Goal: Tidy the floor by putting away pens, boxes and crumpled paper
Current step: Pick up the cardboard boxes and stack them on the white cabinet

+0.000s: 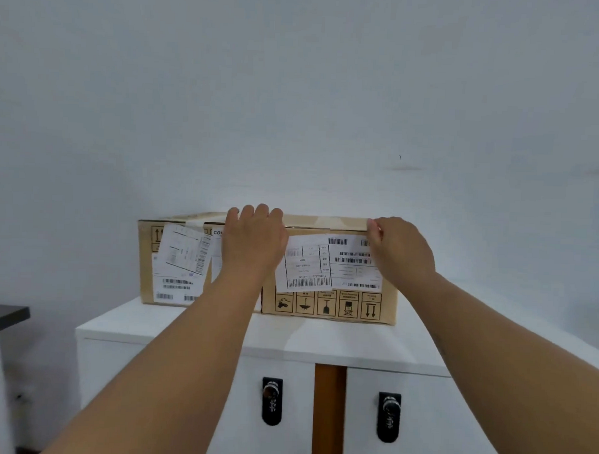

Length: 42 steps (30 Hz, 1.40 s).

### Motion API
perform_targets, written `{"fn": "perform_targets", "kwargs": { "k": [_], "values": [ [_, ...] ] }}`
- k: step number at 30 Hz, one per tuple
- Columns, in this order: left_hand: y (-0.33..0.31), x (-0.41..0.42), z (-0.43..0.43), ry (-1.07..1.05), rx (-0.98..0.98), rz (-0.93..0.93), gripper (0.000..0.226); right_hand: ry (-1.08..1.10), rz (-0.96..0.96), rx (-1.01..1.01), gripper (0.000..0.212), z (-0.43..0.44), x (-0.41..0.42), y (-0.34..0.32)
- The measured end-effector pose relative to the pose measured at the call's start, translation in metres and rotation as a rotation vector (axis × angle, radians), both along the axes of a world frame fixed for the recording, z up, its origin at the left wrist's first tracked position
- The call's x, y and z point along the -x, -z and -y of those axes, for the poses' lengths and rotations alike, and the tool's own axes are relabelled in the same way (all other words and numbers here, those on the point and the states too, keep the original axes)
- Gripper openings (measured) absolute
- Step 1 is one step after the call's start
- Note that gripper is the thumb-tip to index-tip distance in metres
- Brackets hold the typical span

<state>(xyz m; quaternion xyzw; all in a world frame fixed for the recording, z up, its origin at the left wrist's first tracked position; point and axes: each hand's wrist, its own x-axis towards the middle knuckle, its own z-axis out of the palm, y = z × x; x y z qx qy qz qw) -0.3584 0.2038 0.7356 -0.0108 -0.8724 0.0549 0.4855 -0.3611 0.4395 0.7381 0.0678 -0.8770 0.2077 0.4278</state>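
A brown cardboard box (322,302) with white shipping labels and black handling symbols stands on top of a white cabinet (287,331), against the wall. My left hand (253,238) lies flat on the box's front face, its fingers hooked over the top front edge near the middle. My right hand (399,250) grips the same top edge further right, thumb on the front. No pens or crumpled paper are in view.
The cabinet has two white doors with black combination locks (271,400) (389,416) and an orange strip between them. A dark tabletop on a white leg (3,315) juts in at the left. A plain white wall rises behind the box.
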Motion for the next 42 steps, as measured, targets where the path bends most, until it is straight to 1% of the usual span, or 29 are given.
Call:
{"fn": "perform_targets", "kwargs": {
  "k": [2,3,6,9,11,15,20,22,25,29,31,32,34,38,42],
  "values": [
    [0.005,-0.022,-0.002,0.014,0.001,0.003,0.029,-0.007,-0.036,-0.027,0.029,0.004,-0.023,0.008],
    [0.011,-0.034,-0.003,0.021,-0.002,0.026,0.031,-0.021,-0.048,-0.048,0.026,0.006,-0.035,0.013],
    [0.04,-0.07,-0.005,0.04,0.005,0.083,0.037,-0.075,-0.02,-0.139,0.032,0.014,-0.066,0.033],
    [0.067,-0.103,0.004,0.028,-0.008,0.145,0.039,-0.116,0.119,-0.297,0.045,0.031,-0.086,0.058],
    [0.081,-0.128,0.018,-0.013,-0.022,0.185,0.042,-0.159,0.19,-0.36,0.048,0.05,-0.095,0.076],
    [0.107,-0.178,0.053,-0.12,-0.049,0.256,0.046,-0.265,0.265,-0.444,0.052,0.097,-0.107,0.097],
    [0.153,-0.263,0.122,-0.361,-0.124,0.397,0.051,-0.498,0.335,-0.503,0.056,0.193,-0.143,0.122],
    [0.169,-0.309,0.153,-0.5,-0.172,0.411,0.052,-0.644,0.345,-0.562,0.056,0.242,-0.171,0.135],
    [0.183,-0.357,0.176,-0.612,-0.247,0.441,0.049,-0.732,0.353,-0.588,0.055,0.288,-0.201,0.148],
    [0.205,-0.465,0.205,-0.842,-0.384,0.455,0.051,-1.014,0.4,-0.707,0.059,0.365,-0.279,0.166],
    [0.214,-0.511,0.209,-0.952,-0.433,0.468,0.053,-1.107,0.411,-0.729,0.059,0.389,-0.318,0.172],
    [0.222,-0.543,0.207,-1.028,-0.47,0.479,0.053,-1.203,0.414,-0.749,0.058,0.403,-0.346,0.181],
    [0.234,-0.592,0.202,-1.136,-0.55,0.494,0.054,-1.325,0.417,-0.801,0.057,0.42,-0.391,0.194],
    [0.268,-0.667,0.187,-1.248,-0.741,0.55,0.053,-1.41,0.418,-0.909,0.056,0.436,-0.457,0.224],
    [0.307,-0.738,0.165,-1.397,-0.882,0.517,0.051,-1.491,0.408,-1.04,0.054,0.451,-0.518,0.255]
  ]
}}
